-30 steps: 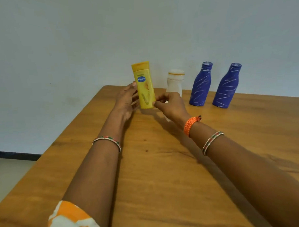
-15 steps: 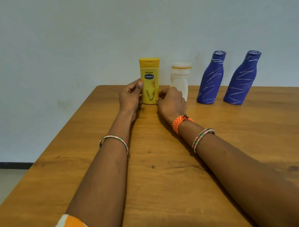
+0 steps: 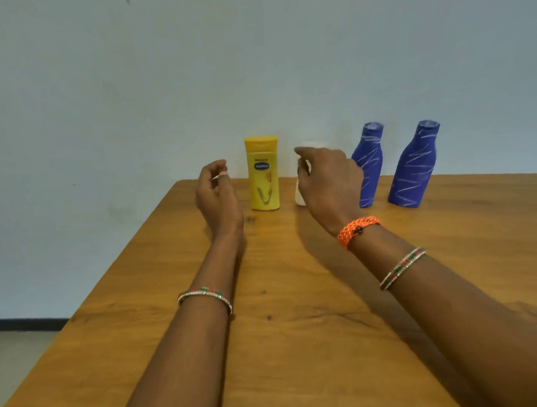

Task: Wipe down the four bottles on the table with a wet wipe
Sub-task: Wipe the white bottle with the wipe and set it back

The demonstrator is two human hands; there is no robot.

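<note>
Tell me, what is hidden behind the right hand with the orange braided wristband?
Behind the right hand stands a white plastic bottle. Only its lower left edge and a sliver of its top show; the rest, and whether the fingers touch it, is covered. No wet wipe is visible.

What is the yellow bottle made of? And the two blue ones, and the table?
The yellow bottle looks like smooth, slightly glossy plastic with a printed label. The two blue bottles look matte, painted or wrapped, with pale scratchy streaks; the material underneath cannot be told. The table looks like wood or wood veneer, showing grain and dark knots.
</note>
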